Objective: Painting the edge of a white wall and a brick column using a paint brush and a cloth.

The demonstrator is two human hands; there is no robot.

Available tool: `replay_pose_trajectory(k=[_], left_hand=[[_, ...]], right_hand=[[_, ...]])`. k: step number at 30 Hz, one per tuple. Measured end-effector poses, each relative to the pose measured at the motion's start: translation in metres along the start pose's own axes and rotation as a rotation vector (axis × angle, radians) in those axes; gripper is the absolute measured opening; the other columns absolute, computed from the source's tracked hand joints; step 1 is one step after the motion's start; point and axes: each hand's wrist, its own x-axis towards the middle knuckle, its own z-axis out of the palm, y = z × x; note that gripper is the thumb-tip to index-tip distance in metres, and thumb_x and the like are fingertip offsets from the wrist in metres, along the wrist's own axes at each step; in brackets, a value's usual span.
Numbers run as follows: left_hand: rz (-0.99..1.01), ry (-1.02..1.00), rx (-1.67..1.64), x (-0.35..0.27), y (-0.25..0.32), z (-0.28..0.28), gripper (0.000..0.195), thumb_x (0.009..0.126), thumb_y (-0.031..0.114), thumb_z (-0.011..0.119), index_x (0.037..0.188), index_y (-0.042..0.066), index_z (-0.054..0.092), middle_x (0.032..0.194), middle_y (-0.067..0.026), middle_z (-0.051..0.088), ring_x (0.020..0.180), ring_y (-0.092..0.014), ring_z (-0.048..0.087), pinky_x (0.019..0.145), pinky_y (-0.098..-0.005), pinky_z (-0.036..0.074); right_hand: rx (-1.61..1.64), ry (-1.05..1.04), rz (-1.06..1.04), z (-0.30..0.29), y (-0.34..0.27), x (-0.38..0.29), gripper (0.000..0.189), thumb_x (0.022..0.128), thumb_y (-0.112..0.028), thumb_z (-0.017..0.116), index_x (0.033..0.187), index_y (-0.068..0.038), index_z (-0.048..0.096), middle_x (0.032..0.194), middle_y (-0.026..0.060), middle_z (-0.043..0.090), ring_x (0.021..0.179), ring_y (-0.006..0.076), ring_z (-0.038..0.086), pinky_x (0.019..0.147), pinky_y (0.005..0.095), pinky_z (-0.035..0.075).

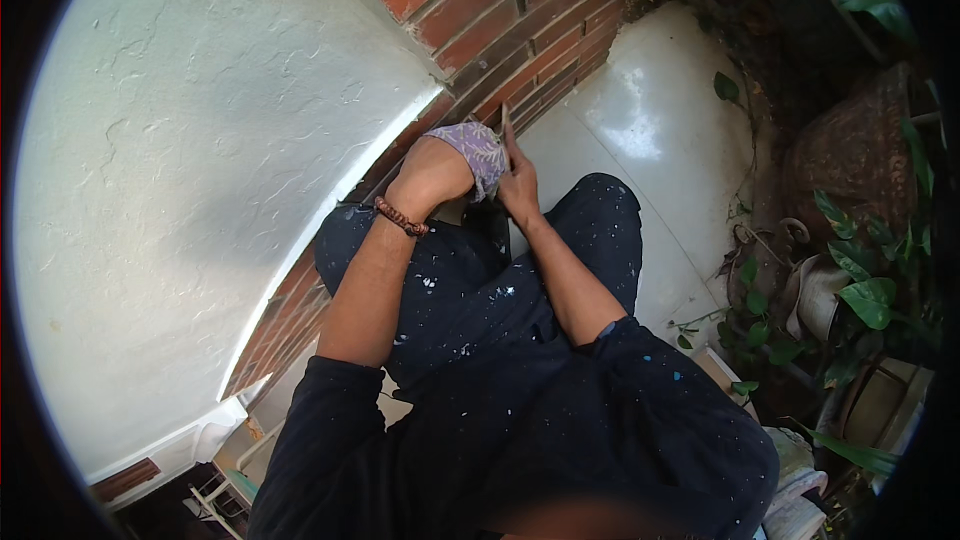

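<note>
A purple cloth with a pale leaf pattern [480,150] is bunched over the fingers of my left hand [431,174], which grips it. The left wrist wears a brown braided bracelet. Close against the cloth's right side is my right hand [520,184], its index finger stretched along the edge of a thin flat object [505,117]. Most of that object is hidden by the cloth and fingers, so its kind is unclear. Both hands are above my knees, in front of the base of a brick wall [517,30].
A white textured plaster wall [165,127] rises on the left above the bricks. Pale shiny floor tiles [652,142] lie on the right. Beyond them stand a large brown pot [851,157] and leafy plants [870,300]. My dark trousers [465,292] bear paint specks.
</note>
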Motion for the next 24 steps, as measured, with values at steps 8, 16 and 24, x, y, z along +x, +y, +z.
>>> replay_pose_trajectory(k=[8, 16, 24], left_hand=[[-0.033, -0.029, 0.017, -0.001, 0.000, 0.000, 0.025, 0.094, 0.023, 0.058, 0.108, 0.008, 0.074, 0.110, -0.0144, 0.073, 0.105, -0.035, 0.068, 0.087, -0.0455, 0.053], [-0.060, -0.030, 0.017, 0.000, -0.001, 0.000, 0.026, 0.094, 0.023, 0.059, 0.109, 0.008, 0.073, 0.111, -0.0142, 0.073, 0.106, -0.034, 0.068, 0.087, -0.0451, 0.053], [-0.033, -0.023, 0.047, 0.001, -0.001, 0.000, 0.026, 0.094, 0.024, 0.058, 0.109, 0.008, 0.073, 0.112, -0.0132, 0.073, 0.105, -0.034, 0.069, 0.086, -0.0444, 0.054]], right_hand=[[0.058, 0.005, -0.040, -0.001, -0.011, 0.001, 0.054, 0.108, -0.024, 0.047, 0.159, -0.012, 0.037, 0.117, 0.0263, 0.069, 0.108, 0.0263, 0.067, 0.095, 0.0339, 0.048], [0.081, 0.014, -0.013, 0.002, -0.005, 0.002, 0.053, 0.108, -0.022, 0.046, 0.159, -0.010, 0.038, 0.120, 0.0247, 0.068, 0.108, 0.0225, 0.066, 0.094, 0.0330, 0.049], [0.089, 0.078, -0.051, 0.008, 0.013, 0.013, 0.052, 0.109, -0.023, 0.048, 0.158, -0.009, 0.041, 0.077, 0.0049, 0.058, 0.065, 0.0139, 0.049, 0.064, 0.0313, 0.046]])
